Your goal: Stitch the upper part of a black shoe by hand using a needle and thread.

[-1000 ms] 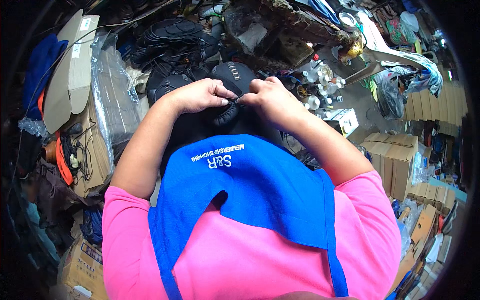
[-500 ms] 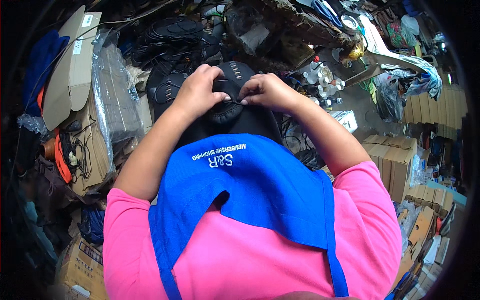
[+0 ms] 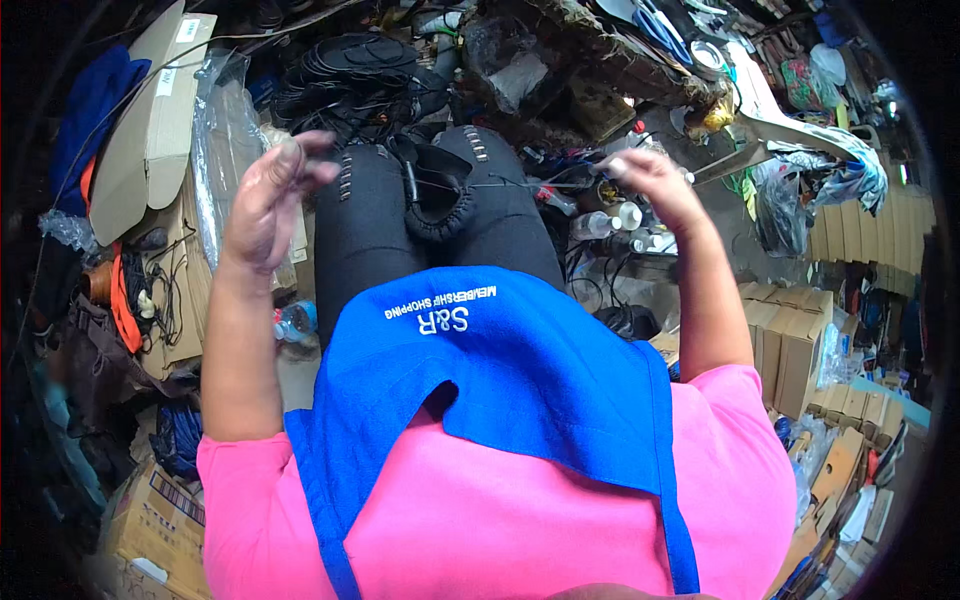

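Left hand (image 3: 268, 195) is raised at ten o'clock of the lap, fingers pinched together; what the grip contains is too fine to tell. Right hand (image 3: 650, 185) is raised at two o'clock, grip clenched on the end of a thin thread (image 3: 520, 184), which runs taut across to the black leather piece (image 3: 440, 205). That piece, with a stitched curved edge, lies between the knees on the black trousers (image 3: 360, 230), at twelve o'clock above the blue apron (image 3: 500, 370). Small white bottles (image 3: 615, 222) stand just beside the right knee. Cardboard boxes (image 3: 150, 130) lie at nine o'clock.
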A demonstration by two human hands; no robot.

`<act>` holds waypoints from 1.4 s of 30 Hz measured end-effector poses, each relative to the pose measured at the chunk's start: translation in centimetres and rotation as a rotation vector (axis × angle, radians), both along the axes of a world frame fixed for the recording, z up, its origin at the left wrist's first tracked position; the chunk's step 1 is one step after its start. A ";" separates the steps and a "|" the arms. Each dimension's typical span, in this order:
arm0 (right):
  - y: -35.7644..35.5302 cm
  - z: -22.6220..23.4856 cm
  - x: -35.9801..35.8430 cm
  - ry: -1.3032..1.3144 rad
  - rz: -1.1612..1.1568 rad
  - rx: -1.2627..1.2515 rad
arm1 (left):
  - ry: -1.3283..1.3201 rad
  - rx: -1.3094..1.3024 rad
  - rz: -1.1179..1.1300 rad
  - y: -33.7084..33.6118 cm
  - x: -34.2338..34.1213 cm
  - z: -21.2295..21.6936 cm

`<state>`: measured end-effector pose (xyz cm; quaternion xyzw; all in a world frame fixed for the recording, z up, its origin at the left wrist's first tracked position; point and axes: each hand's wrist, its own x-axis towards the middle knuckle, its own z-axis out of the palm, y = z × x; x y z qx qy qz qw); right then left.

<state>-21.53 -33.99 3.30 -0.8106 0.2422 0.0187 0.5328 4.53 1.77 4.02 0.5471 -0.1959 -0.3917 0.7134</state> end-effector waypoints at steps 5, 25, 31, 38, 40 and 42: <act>4.6 -1.3 0.0 0.463 0.282 -0.558 | 0.456 -0.433 -0.016 -5.2 -2.8 1.1; 1.9 -1.5 2.9 -0.158 -0.069 0.036 | -0.996 0.472 0.129 1.8 -0.3 -3.6; 7.8 1.0 12.0 0.104 0.594 -0.336 | -1.330 0.455 -0.426 -3.8 -6.4 -2.9; 8.2 -0.4 11.7 0.171 0.617 -0.159 | -1.470 0.417 -0.430 -4.5 -6.7 -4.6; 9.2 0.7 11.1 0.324 0.556 -0.116 | -1.508 0.438 -0.405 -4.6 -7.2 -4.6; 9.9 -0.6 9.8 0.285 0.457 -0.073 | -1.608 0.497 -0.386 -4.8 -7.6 -4.8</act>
